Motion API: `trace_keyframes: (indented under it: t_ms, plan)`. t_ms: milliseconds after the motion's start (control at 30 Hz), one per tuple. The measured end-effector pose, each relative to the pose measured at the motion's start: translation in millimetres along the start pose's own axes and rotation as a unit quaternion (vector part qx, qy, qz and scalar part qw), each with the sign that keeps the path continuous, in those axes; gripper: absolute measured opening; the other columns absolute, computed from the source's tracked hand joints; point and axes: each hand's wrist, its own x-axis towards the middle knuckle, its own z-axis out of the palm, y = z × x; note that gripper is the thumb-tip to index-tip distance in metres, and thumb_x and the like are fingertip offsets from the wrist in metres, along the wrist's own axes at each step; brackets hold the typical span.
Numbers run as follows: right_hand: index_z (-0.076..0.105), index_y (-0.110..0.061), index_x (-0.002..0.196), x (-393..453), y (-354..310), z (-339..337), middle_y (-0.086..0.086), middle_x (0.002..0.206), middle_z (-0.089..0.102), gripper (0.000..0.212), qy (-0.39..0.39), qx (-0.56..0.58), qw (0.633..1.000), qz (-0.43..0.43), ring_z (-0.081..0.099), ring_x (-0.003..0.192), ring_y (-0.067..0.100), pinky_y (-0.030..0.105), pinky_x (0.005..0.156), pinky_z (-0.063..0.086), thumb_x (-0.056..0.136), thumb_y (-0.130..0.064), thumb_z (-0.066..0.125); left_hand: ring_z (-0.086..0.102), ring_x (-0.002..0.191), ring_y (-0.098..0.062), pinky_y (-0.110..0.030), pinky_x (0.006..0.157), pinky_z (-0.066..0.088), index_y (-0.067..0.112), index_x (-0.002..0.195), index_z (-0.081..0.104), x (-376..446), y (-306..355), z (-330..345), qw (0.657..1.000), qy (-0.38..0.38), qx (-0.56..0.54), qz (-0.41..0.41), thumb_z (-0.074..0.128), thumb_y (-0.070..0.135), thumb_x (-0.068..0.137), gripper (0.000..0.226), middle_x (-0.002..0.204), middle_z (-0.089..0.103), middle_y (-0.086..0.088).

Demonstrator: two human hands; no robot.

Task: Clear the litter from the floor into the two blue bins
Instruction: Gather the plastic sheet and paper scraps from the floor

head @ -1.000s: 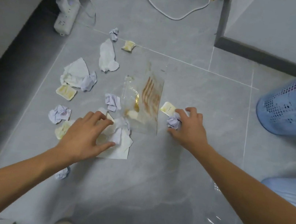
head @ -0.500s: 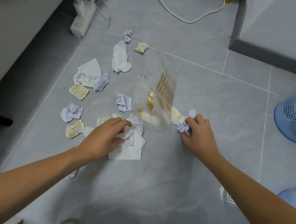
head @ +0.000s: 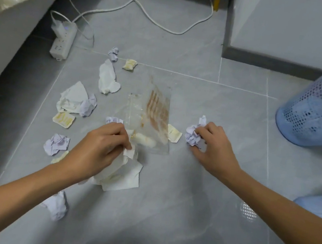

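**Head view: both hands gathering litter, bin on the right**

Head view, floor job. Left hand (head: 102,146) has fingers curled, pinching a white tissue (head: 124,177) near centre; right hand (head: 212,148) has fingers curled round a lilac paper ball (head: 193,136). Blue bin (head: 311,115) stands far right w/ cans already inside; only one bin is plainly in view, and the pale blue shape at the right edge can't be identified.

Doing it well, as I judge it: bunch the tissue fully into the palm before lifting so no corner trails; keep it clear of the greasy clear plastic bag (head: 152,118) touching it. Right hand is nearer the bin, so drop that ball first, well over the rim.

Count, approx:
- lilac paper balls: 6, incl. the held one
- white tissues: 3
- yellow sauce packets: 4, one half hidden by the left arm
- clear bag: 1

Power strip (head: 62,42) and cables far left aren't litter; leave them.
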Motion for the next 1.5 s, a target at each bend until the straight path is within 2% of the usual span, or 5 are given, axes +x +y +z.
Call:
trace_keyframes:
  t_ms: [400, 800, 1000, 1200, 1500]
  plan:
    - [0.058, -0.023, 0.097, -84, 41, -213, -0.005, 0.094, 0.050, 0.023, 0.071, -0.016, 0.992, 0.101, 0.050, 0.084, 0.022, 0.041, 0.071, 0.051, 0.082, -0.034, 0.073, 0.065, 0.083, -0.010, -0.031, 0.074, 0.052, 0.013, 0.086, 0.077, 210, 207, 16, 0.964, -0.085, -0.061, 0.243, 0.073, -0.010, 0.081, 0.024, 0.091, 0.064, 0.005]
    - [0.062, -0.022, 0.097, -288, 99, -310, -0.007, 0.089, 0.048, 0.026, 0.200, -0.102, 0.908, 0.355, 0.048, 0.080, 0.019, 0.028, 0.068, 0.036, 0.080, -0.033, 0.079, 0.057, 0.075, -0.008, -0.012, 0.073, 0.043, 0.012, 0.083, 0.077, 272, 444, 171, 0.906, -0.095, -0.155, 0.382, 0.071, -0.006, 0.078, 0.020, 0.086, 0.061, 0.005]
    - [0.060, -0.022, 0.099, -317, 112, -295, -0.004, 0.090, 0.049, 0.032, 0.117, -0.109, 0.899, 0.408, 0.052, 0.085, 0.025, 0.034, 0.067, 0.038, 0.077, -0.036, 0.080, 0.061, 0.086, -0.021, -0.044, 0.077, 0.051, 0.014, 0.088, 0.075, 246, 453, 258, 0.908, -0.182, -0.093, 0.365, 0.067, 0.000, 0.082, 0.017, 0.091, 0.062, 0.000]
    - [0.061, -0.037, 0.110, -311, 114, -296, -0.007, 0.103, 0.052, 0.053, 0.003, -0.129, 0.881, 0.454, 0.053, 0.097, 0.023, 0.042, 0.083, 0.049, 0.063, -0.056, 0.077, 0.054, 0.114, -0.017, -0.039, 0.092, 0.050, 0.026, 0.121, 0.069, 240, 439, 258, 0.900, -0.254, 0.002, 0.353, 0.077, 0.024, 0.079, 0.043, 0.117, 0.060, 0.004]
    - [0.065, -0.023, 0.092, -218, 67, -324, -0.009, 0.087, 0.060, 0.020, 0.195, -0.119, 0.927, 0.298, 0.056, 0.085, 0.018, 0.039, 0.077, 0.049, 0.072, -0.023, 0.059, 0.056, 0.094, -0.006, -0.017, 0.075, 0.044, 0.025, 0.109, 0.069, 256, 345, 138, 0.886, -0.225, -0.060, 0.401, 0.073, 0.029, 0.089, 0.021, 0.099, 0.060, 0.013]
